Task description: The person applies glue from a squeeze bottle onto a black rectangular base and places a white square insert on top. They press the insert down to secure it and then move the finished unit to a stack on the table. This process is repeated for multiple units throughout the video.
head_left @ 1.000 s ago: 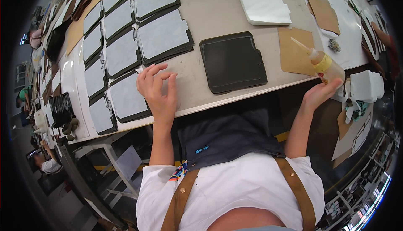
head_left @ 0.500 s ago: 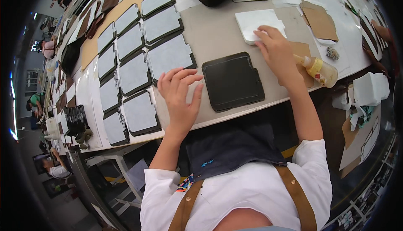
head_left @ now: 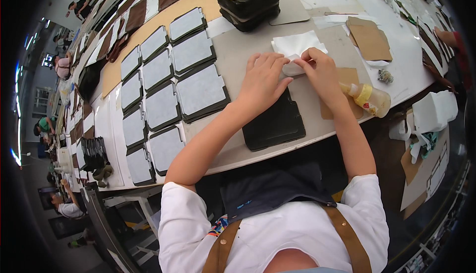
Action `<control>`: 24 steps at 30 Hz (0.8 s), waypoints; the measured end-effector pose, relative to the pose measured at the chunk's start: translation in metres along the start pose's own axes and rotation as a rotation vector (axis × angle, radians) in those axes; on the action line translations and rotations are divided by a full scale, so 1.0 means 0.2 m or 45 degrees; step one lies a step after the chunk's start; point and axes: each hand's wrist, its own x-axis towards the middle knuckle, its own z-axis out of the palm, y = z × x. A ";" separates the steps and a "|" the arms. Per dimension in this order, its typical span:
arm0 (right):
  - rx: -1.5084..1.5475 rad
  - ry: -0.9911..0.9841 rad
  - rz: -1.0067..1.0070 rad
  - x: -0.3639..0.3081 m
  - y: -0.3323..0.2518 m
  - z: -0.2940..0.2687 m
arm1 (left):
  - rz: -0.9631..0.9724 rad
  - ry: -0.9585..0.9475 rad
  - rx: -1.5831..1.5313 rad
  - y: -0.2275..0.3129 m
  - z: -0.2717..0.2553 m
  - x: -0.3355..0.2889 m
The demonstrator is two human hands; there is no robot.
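Observation:
A stack of white sheets [head_left: 303,41] lies on the table ahead of me. At its near edge my right hand [head_left: 320,74] pinches the lifted edge of a white sheet between thumb and fingers. My left hand [head_left: 265,80] reaches over to the same edge, its fingers stretched out and its thumb apart; whether the fingertips touch the sheet I cannot tell. Below my left hand lies a flat black panel [head_left: 275,129] with a notched right side, its far part covered by that hand and forearm.
Rows of black panels faced with pale grey sheets [head_left: 201,92] cover the left of the table. A stack of black pieces [head_left: 250,5] stands at the back. To the right are a glue bottle [head_left: 372,99], brown boards [head_left: 369,39] and a small metallic clump [head_left: 385,76]. Several people work far left.
My left hand has moved right, across the black panel to the white stack. My right hand now pinches a sheet's near edge, which has come up. The whole view has shifted slightly.

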 end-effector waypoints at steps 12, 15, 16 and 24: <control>0.794 1.193 -0.283 -0.01 -0.21 -0.45 | -0.037 -0.005 -0.085 -0.03 -0.01 0.00; 0.075 0.789 -0.560 -0.16 -0.35 -0.33 | -0.117 0.002 -0.764 0.11 -0.16 0.01; -0.175 0.547 -0.690 -0.21 -0.39 -0.29 | -0.209 -0.013 -1.208 0.18 -0.20 -0.03; -0.198 0.041 -0.950 -0.45 -0.50 -0.06 | -1.075 0.181 -1.918 0.31 -0.39 -0.35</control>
